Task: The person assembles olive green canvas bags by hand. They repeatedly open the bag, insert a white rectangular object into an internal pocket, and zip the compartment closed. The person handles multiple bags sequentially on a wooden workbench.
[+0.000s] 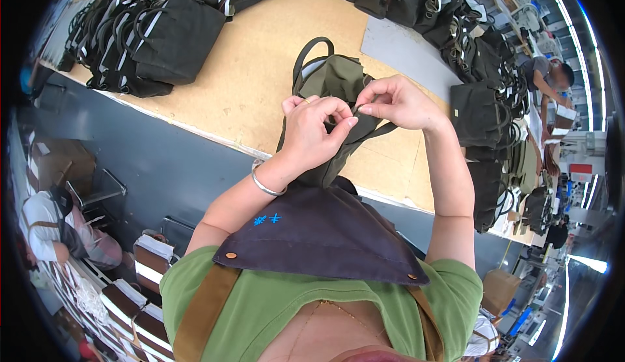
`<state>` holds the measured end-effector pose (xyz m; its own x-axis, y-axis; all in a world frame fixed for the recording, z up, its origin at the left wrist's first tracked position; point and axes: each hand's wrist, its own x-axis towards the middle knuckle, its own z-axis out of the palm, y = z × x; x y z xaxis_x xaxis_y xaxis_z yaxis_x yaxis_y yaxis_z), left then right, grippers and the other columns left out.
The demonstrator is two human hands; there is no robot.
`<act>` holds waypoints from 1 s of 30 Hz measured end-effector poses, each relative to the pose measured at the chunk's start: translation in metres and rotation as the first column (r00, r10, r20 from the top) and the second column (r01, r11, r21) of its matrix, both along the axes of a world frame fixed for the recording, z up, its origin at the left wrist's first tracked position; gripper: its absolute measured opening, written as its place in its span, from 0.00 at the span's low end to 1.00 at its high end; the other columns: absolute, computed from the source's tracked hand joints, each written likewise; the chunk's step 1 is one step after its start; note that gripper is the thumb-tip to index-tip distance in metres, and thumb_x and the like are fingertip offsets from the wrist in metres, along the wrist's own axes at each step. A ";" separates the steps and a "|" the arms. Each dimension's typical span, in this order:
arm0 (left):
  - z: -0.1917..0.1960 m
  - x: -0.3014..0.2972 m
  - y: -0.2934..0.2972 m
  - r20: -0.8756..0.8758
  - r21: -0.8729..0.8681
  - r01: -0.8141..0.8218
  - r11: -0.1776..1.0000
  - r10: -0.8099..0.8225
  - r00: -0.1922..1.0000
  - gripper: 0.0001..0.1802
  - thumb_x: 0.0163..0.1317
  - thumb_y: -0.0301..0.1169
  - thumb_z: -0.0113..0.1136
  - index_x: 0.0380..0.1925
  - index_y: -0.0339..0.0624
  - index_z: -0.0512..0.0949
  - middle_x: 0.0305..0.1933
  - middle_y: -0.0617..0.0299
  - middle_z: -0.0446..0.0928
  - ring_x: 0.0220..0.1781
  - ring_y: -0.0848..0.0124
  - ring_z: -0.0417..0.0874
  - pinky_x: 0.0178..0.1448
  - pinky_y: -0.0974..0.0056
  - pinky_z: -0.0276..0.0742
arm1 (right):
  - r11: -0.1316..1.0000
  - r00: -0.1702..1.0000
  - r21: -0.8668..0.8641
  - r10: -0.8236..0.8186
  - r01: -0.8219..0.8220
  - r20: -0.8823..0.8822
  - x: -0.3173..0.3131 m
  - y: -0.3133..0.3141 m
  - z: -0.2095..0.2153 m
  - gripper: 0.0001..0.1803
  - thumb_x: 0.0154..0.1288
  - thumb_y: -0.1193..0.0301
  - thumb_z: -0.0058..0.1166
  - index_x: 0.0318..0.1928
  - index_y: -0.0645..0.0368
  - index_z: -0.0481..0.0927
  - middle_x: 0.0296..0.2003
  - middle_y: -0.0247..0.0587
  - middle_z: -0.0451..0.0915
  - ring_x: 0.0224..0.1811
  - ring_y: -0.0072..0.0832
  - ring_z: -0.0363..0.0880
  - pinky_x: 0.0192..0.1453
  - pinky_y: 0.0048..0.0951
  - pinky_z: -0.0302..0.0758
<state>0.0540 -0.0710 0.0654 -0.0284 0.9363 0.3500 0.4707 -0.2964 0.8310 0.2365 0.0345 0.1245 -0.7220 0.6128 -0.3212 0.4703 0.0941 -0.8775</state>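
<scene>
A dark olive-green fabric bag (pixel 335 79) with a black loop handle hangs over the near edge of the table in front of me. Its lighter green inner cloth shows at the top. My left hand (pixel 317 127) pinches the bag's edge, thumb against forefinger, with a silver bangle on that wrist. Close beside it, my right hand (pixel 395 101) also pinches the edge of the bag. The fingertips of both hands nearly meet, and any small piece between them is too small to make out.
The tan tabletop (pixel 260 56) carries a stack of black bags (pixel 172 43) at the far left and more dark bags (pixel 478 114) along the right. A grey sheet (pixel 410 49) lies behind. One person (pixel 550 79) works at the far right, another (pixel 49 225) sits at the left.
</scene>
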 end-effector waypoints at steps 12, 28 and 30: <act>-0.002 -0.001 0.002 0.075 -0.028 -0.026 0.999 0.028 0.997 0.08 0.53 0.37 0.68 0.22 0.51 0.78 0.21 0.74 0.75 0.25 0.76 0.73 0.46 0.62 0.54 | 0.978 0.994 0.182 0.094 -0.101 0.048 -0.004 -0.007 0.015 0.05 0.63 0.79 0.59 0.39 0.63 0.85 0.29 0.30 0.78 0.32 0.16 0.74 0.37 0.21 0.71; 0.003 -0.007 -0.002 0.094 -0.076 -0.015 0.997 0.022 0.995 0.08 0.53 0.34 0.70 0.22 0.49 0.79 0.22 0.75 0.75 0.25 0.80 0.72 0.49 0.65 0.54 | 0.991 0.999 0.136 -0.022 0.016 0.043 -0.014 -0.018 0.015 0.06 0.61 0.76 0.58 0.37 0.66 0.83 0.26 0.37 0.82 0.30 0.19 0.76 0.36 0.24 0.73; 0.004 -0.006 -0.003 0.112 -0.070 -0.011 0.998 0.019 0.994 0.08 0.53 0.34 0.70 0.22 0.49 0.79 0.22 0.75 0.74 0.25 0.80 0.72 0.49 0.65 0.54 | 0.991 0.999 0.132 -0.039 0.033 0.037 -0.015 -0.020 0.016 0.06 0.62 0.76 0.58 0.37 0.66 0.83 0.26 0.35 0.82 0.29 0.17 0.75 0.36 0.22 0.72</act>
<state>0.0477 -0.0737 0.0691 -0.0777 0.9573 0.2786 0.3773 -0.2304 0.8970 0.2211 0.0146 0.1404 -0.6871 0.6769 -0.2640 0.5096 0.1899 -0.8392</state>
